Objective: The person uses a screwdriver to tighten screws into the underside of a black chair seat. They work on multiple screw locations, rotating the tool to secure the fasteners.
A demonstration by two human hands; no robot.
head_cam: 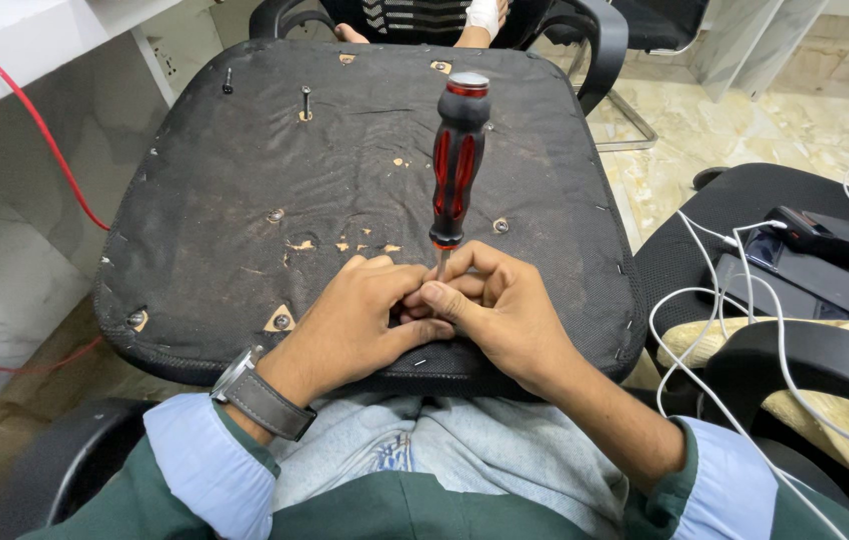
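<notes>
An upturned black fabric chair seat (245,200) lies across my lap, its worn underside up. A screwdriver with a black and red handle (459,160) stands upright near the seat's front edge. Its metal shaft runs down between the fingers of both my hands. My right hand (505,315) pinches the shaft low down. My left hand (355,320), with a grey-strapped watch on its wrist, presses against the right one and curls around the same spot. The tip and whatever it touches are hidden by my fingers.
Several screws stand in the seat, one upright (306,102) near the back left. Another person's bandaged hand (483,18) shows beyond the seat. A chair at right holds a phone, a dark device (825,235) and white cables (705,320). A red cable (45,130) hangs at left.
</notes>
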